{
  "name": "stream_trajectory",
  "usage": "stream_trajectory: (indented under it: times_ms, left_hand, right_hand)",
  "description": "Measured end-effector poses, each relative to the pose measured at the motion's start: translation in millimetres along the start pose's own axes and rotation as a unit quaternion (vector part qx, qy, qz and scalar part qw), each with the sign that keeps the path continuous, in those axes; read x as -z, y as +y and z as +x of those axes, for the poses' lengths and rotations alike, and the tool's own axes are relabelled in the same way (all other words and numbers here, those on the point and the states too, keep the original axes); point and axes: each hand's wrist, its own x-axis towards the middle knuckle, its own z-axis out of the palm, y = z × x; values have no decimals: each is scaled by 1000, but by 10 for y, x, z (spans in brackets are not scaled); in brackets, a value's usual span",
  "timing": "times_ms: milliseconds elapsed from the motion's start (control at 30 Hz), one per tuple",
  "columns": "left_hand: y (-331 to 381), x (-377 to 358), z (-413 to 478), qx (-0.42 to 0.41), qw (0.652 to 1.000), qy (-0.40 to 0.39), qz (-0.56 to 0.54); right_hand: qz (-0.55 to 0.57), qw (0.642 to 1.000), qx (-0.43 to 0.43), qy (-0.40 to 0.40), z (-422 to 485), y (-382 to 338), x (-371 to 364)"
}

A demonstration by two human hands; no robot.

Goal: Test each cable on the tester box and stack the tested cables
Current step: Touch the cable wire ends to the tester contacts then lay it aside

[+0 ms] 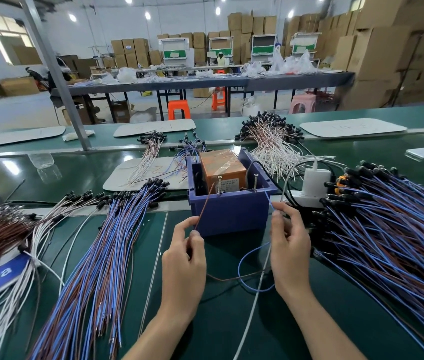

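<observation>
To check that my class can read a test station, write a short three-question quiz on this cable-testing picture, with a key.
1. True or false: the left hand pinches the brown wire.
2. Which wire does the right hand pinch? A white, B blue, C black.
3. Fill in: ___ screws stand upright in the box.

Key: 1 true. 2 B, the blue wire. 3 two.
</observation>
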Motion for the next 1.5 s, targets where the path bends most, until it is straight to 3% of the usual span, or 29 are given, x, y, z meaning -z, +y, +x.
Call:
stream_trajectory:
  times_ms: [1067,1500]
  left_hand:
    - [7,-1,-9,0,1000,-8,-4]
    - [-9,-2,8,7,1000,3,1]
  right_hand:
    - [13,999,7,-45,7,7,7]
    - [-10,1000,-2,-28,15,-21,-6]
